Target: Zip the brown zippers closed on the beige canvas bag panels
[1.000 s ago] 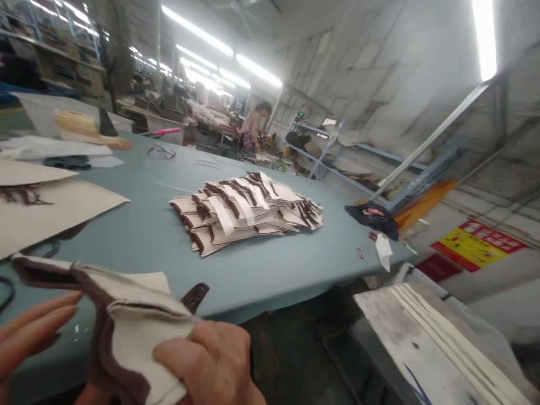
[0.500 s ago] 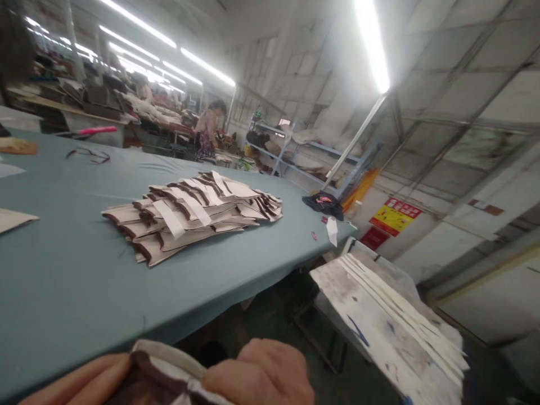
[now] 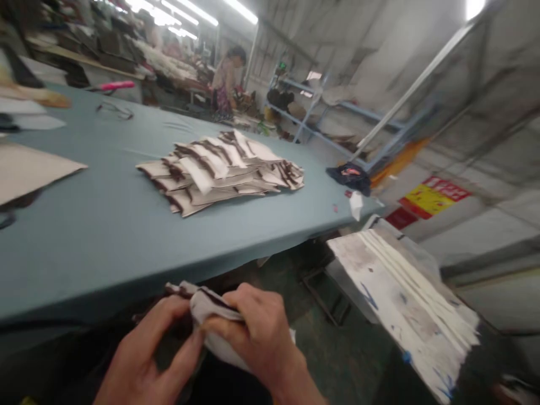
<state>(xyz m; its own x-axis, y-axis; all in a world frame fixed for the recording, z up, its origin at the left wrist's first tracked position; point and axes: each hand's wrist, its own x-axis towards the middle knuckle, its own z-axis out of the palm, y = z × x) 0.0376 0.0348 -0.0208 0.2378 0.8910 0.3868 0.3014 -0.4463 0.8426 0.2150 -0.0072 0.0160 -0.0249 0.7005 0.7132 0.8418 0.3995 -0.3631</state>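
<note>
Pinching one cloth piece [image 3: 217, 332] in closed left hand [image 3: 149, 351] and closed right hand [image 3: 264, 334], near one counter [image 3: 105, 236] with one pile [image 3: 223, 174].

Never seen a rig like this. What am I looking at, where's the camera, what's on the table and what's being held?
There is no robot: these are a person's bare hands, seen from one camera worn on the head, looking forward and down.

The left hand and right hand both grip a pale, dark-edged cloth piece, just off the table's near edge.

On the blue-green table lies a pile of similar pale pieces with dark edges. Left of it is a large pale sheet; behind are glasses and a pink object. To the right, a lower board bears pale strips. Another person stands in the background. Blur hides finer detail.
</note>
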